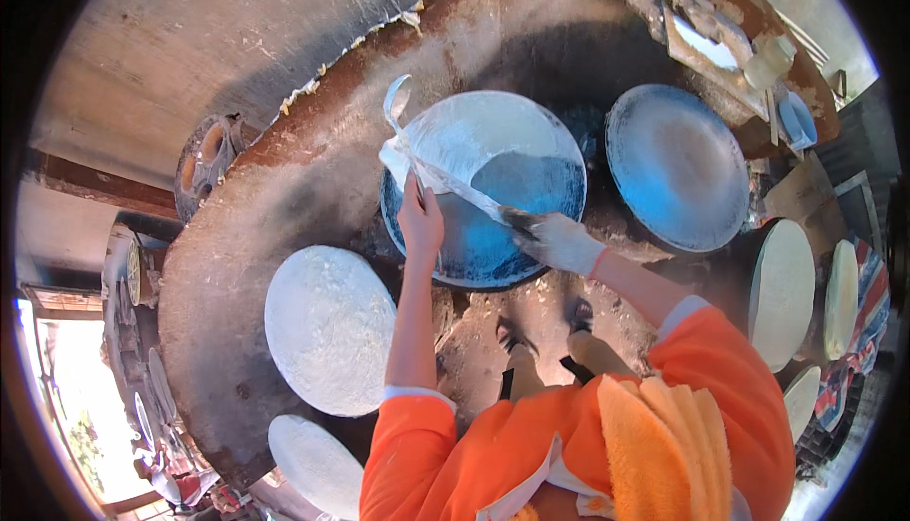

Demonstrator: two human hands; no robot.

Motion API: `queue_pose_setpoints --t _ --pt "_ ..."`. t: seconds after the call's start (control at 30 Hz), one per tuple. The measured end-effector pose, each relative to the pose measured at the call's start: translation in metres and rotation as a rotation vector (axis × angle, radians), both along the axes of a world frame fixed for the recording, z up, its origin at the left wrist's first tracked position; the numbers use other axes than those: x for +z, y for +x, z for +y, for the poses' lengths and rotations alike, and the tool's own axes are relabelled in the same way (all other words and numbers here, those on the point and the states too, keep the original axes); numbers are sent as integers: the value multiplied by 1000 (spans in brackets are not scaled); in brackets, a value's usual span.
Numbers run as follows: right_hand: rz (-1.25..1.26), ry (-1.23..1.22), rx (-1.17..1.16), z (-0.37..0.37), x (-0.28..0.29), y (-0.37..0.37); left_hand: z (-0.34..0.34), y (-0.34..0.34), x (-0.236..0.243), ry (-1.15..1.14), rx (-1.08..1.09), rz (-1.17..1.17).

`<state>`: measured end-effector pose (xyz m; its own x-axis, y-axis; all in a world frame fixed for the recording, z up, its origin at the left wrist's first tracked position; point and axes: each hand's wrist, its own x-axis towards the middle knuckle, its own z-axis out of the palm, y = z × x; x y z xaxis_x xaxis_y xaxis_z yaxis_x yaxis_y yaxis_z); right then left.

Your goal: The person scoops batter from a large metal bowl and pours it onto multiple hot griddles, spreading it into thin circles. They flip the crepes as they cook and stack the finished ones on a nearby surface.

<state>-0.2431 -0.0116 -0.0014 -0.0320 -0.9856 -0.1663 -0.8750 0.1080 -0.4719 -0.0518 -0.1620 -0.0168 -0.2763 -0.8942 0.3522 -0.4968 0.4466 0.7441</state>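
Note:
My left hand [420,219] is closed round the handle of a ladle [397,102], whose bowl points up past the far left rim of a round griddle [474,254]. In my gloved right hand [567,244] is the dark handle of a long flat spatula [466,191], its blade coated white. The blade slants across the griddle to the far left and meets the ladle's handle there. White batter [479,127] covers the far part of the griddle; the near part is dark and bare. A thick white clump [391,155] hangs at the spatula's tip.
A second round griddle [675,165] stands to the right on the curved clay stove [227,331]. White rounds [330,331] lie on the near left, and more rounds [783,295] stand at the right. A blue cup [798,121] sits at the far right. My feet [512,333] show below the stove's edge.

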Motion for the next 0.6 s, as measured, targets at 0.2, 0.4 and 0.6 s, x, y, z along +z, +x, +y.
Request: queue_pose_setpoints --t 0.2,0.4,0.6 --pt "13 237 -78 -16 18 -8 79 87 7 99 69 -745" --pt "-237 -184 10 -2 -24 -11 149 133 22 194 216 -876" --pt "-122 -115 38 -39 -26 -26 206 111 37 316 304 -839"
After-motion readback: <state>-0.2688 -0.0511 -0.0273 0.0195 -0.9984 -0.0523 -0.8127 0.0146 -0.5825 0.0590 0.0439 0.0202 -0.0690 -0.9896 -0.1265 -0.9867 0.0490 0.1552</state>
